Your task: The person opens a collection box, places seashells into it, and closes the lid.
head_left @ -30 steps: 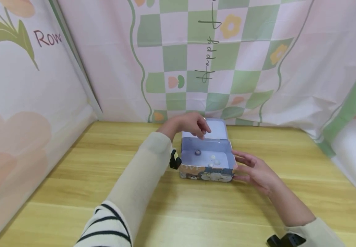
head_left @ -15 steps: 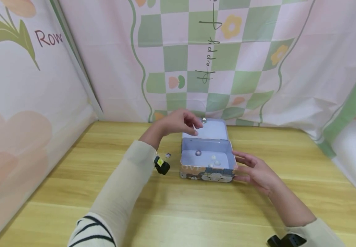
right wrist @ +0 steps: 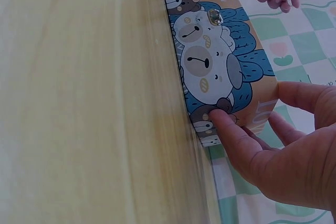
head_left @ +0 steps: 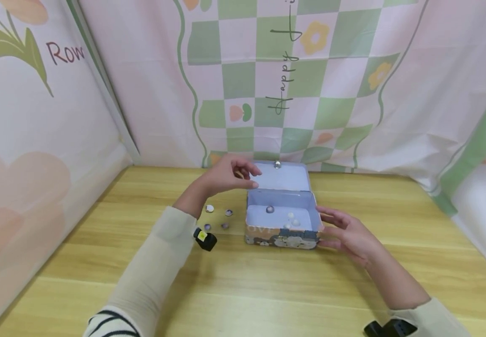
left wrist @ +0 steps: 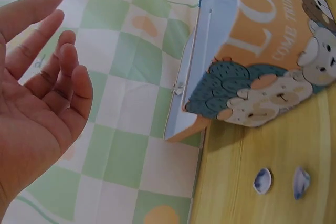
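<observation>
My left hand (head_left: 226, 175) hovers beyond the table shells, at the left edge of the raised lid (head_left: 285, 177), with its fingers loosely bent and nothing in them. My right hand (head_left: 352, 238) holds the right end of a hinged tin box (head_left: 264, 236) printed with cartoon bears; in the right wrist view one digit lies on the front face and another at the top edge. Inside the box lie a dark purplish shell (head_left: 270, 209) and a few pale pieces (head_left: 295, 222), too small to tell. Several small white-and-purple seashells (left wrist: 262, 180) rest on the table left of the box.
The wooden table (head_left: 276, 295) runs back to a curtain (head_left: 238, 79) with a green checked print. Another printed cloth (head_left: 36, 187) hangs along the left side. A metal clasp (head_left: 278, 164) sits on the lid's far edge.
My left hand has drawn back leftward from above the box, uncovering the lid, its clasp and the shells on the table. My right hand and the box have stayed put.
</observation>
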`<control>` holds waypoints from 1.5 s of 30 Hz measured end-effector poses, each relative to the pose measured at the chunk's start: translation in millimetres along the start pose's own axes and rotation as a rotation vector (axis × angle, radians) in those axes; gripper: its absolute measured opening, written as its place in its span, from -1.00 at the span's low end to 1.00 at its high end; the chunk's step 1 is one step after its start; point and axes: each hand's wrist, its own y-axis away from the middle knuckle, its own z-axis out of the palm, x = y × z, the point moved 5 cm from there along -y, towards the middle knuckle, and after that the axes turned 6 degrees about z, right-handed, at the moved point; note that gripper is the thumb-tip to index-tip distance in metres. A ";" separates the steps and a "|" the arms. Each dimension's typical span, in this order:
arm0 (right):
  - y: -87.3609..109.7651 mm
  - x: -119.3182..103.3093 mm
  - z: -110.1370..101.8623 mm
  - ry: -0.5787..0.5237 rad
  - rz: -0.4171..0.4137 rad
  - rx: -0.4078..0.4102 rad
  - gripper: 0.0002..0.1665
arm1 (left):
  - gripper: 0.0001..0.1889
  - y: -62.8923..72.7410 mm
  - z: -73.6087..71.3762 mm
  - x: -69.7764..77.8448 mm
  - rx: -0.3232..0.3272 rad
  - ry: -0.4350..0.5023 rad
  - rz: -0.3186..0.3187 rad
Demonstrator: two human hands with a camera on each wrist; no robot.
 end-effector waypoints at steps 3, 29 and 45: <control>0.4 -0.5 -0.2 0.000 -0.001 -0.001 -0.14 | -0.76 7.5 -3.8 -2.2 0.022 -0.005 0.004; -0.6 1.5 -0.7 0.004 0.013 0.006 -0.13 | -0.75 70.3 -30.0 -50.7 0.176 0.037 -0.137; -0.9 1.0 0.1 -0.010 0.001 -0.005 -0.18 | -0.61 92.1 -31.4 -97.7 0.180 0.034 -0.332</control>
